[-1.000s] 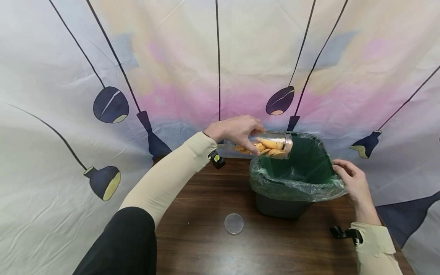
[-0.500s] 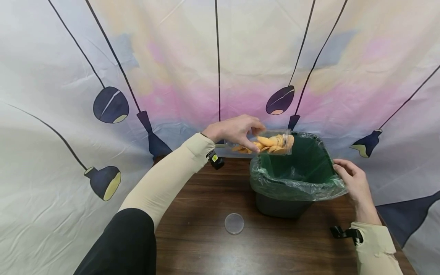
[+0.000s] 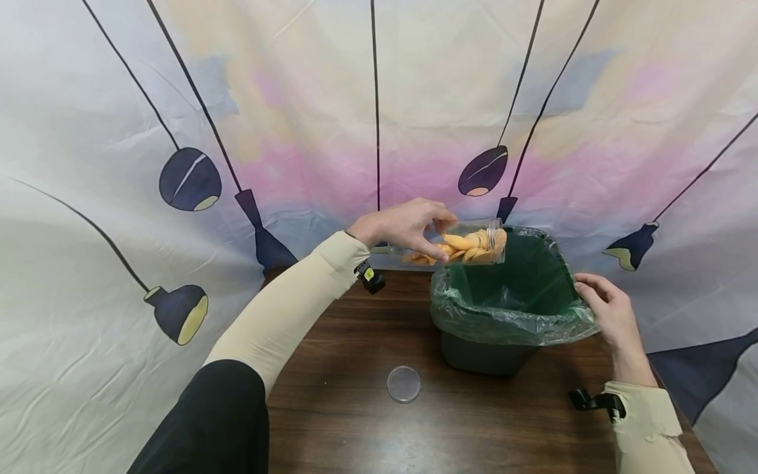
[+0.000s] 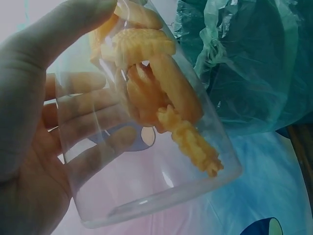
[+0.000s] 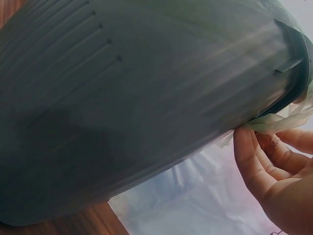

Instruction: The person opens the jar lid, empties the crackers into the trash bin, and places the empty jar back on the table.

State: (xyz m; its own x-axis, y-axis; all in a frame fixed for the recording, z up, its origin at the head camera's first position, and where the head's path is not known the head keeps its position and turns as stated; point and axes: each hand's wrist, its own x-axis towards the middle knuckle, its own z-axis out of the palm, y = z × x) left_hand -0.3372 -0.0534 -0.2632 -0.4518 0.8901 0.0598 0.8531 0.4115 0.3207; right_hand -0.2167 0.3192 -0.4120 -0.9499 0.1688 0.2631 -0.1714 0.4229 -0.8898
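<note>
One grey plastic bin (image 3: pixel 485 357) is set upright on the dark brown wooden surface (image 3: pixel 343 424), lined by one crinkled green translucent plastic bag (image 3: pixel 515 328), its edge folded out over the rim. And above the bin's left side, one clear cylindrical plastic jar (image 4: pixel 149 171) is held on its side by the left hand (image 3: pixel 408 227): the body is clasped between thumb and curved fingers, opened just as wide as the jar, and the threaded mouth is pointed over the bin's opening. Inside, a heap of yellow-orange snack pieces (image 4: pixel 178 90) is shown, at least five, one ridged like a twist! Over at the bin's right rim, the bag's edge is pinched by the right hand (image 3: pixel 616 319), its fingers nearly closed. In front of the bin, to its left, one clear round lid (image 3: pixel 404 384) is laid flat. Two black wrist cameras (image 3: pixel 376 283) are worn, one left of the bin, one right; the left one's yellow-green mark is too small to be read.
</note>
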